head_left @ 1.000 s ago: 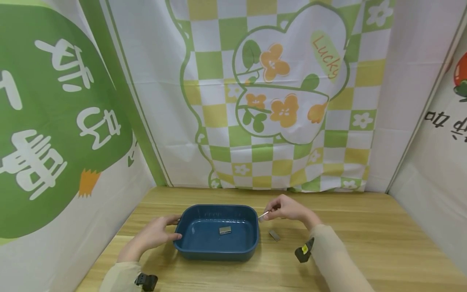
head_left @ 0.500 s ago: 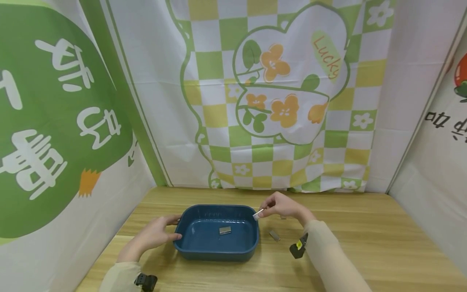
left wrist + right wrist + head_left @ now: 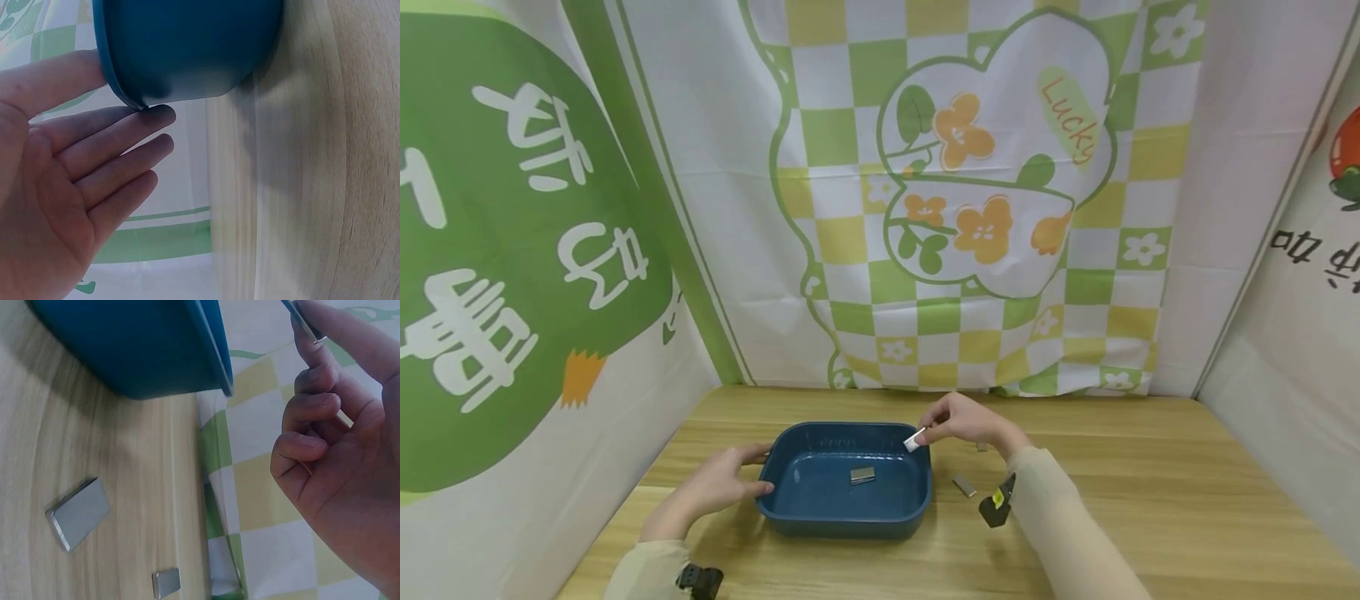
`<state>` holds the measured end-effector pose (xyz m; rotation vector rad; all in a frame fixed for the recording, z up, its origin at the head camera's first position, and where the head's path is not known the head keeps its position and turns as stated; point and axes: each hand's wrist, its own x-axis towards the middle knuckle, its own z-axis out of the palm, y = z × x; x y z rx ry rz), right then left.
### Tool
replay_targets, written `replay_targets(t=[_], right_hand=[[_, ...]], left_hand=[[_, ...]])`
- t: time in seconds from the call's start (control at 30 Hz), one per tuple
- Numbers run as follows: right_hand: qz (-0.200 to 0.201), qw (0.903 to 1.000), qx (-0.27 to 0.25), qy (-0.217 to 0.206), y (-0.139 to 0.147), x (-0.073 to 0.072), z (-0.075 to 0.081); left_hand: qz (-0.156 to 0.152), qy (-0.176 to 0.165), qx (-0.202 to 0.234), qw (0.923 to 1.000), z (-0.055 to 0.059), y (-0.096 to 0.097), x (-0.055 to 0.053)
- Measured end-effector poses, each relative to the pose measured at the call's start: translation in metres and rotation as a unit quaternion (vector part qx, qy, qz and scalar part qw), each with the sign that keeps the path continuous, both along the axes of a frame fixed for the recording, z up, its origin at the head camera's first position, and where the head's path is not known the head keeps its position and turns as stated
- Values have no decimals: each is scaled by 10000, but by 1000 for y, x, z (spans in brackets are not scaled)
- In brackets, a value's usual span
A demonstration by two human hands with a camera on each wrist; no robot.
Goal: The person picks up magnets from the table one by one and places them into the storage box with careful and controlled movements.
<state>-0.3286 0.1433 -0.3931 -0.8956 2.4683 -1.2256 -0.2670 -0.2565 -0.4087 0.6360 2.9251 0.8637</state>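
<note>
My left hand (image 3: 718,479) holds the left end of a dark blue rectangular dish (image 3: 842,527), thumb at the rim and the straight fingers along its outer wall. In the left wrist view, the fingers (image 3: 119,144) reach to just below the rim. My right hand (image 3: 962,419) pinches a small flat silver block (image 3: 914,439) between thumb and index finger over the dish's right rim. Its other fingers curl toward the palm in the right wrist view. Inside the dish lies a silver block (image 3: 862,475), apparently more than one piece close together.
On the wooden table (image 3: 1075,442), right of the dish, lie two more silver blocks, a nearer one (image 3: 964,486) and a farther one (image 3: 981,447) partly behind my right wrist. Printed cloth (image 3: 1000,333) hangs behind the table and at both sides.
My right hand has moved left with the pinched silver block, from outside the dish's right rim to over it. The farther block on the table has come into view. My left hand stays put.
</note>
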Motion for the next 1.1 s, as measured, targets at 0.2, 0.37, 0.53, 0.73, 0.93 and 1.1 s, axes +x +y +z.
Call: replay_targets(t=[0.2,0.37,0.53,0.73,0.93,1.1], right_hand=[[-28,9999,128,-65,-9,-1,3],[0,9998,100,-161,-16,-4,3],[63,9998,128,-171,-23,-7,2],[150,9996,198,-131,-33,-9,2],[266,9994,198,-121,-42,-11,-1],[527,9984,201,-85,-47,-11,-5]], left_hand=[[-14,11,6,10000,0,0,-1],[-6,0,-3,10000,0,0,-2],[-22,3,21,10000,0,-1,-2],[-49,56,22,10000,-1,-1,-3],[-50,64,22,10000,-1,-1,-3],[-25,81,-1,10000,-1,-2,-2]])
